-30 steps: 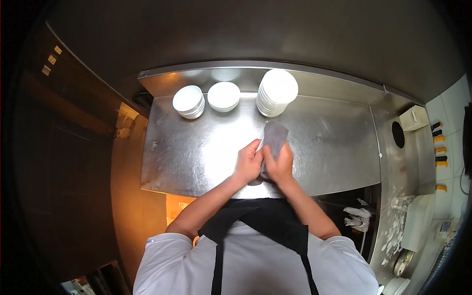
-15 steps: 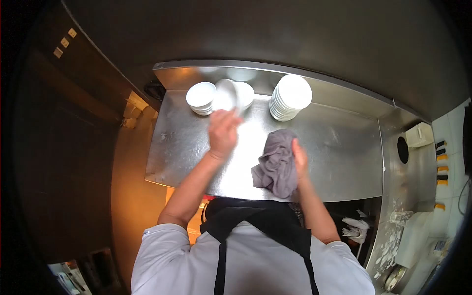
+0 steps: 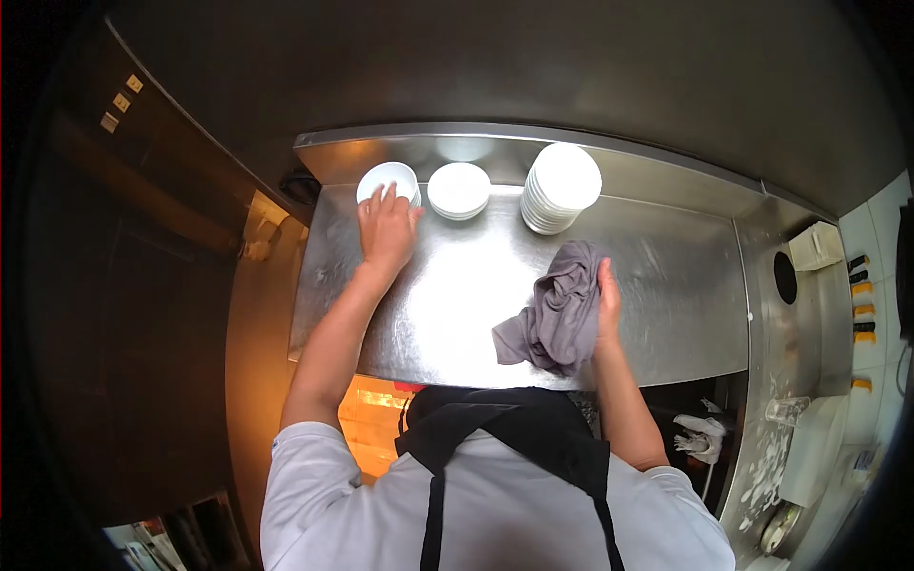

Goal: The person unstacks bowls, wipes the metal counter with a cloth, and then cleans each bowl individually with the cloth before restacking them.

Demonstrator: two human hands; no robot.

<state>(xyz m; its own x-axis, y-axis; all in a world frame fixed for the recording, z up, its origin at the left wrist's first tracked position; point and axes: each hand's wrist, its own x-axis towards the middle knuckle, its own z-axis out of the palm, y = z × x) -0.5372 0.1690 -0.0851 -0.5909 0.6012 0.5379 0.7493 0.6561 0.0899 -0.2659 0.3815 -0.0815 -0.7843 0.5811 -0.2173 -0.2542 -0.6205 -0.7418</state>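
Note:
My left hand [image 3: 386,233] reaches over the near rim of the top white bowl [image 3: 388,175] in a short stack at the back left. Its fingers are stretched and apart; whether they press on the bowl I cannot tell. Just right of that hand stands a low stack of white dishes [image 3: 459,188]. A crumpled grey cloth [image 3: 569,309] is in my right hand [image 3: 608,303], held a little above the front of the steel counter. Most of that hand's fingers are hidden by the cloth.
A taller stack of white dishes [image 3: 562,187] stands near the raised back edge of the steel counter [image 3: 666,285]. Farther right are a round dark hole [image 3: 784,277], a white container [image 3: 814,247] and several knives with black or yellow handles on the wall.
The tilted white dish in my left hand has been let go, and that hand has moved left to the bowl stack. My right hand has shifted slightly right with the cloth.

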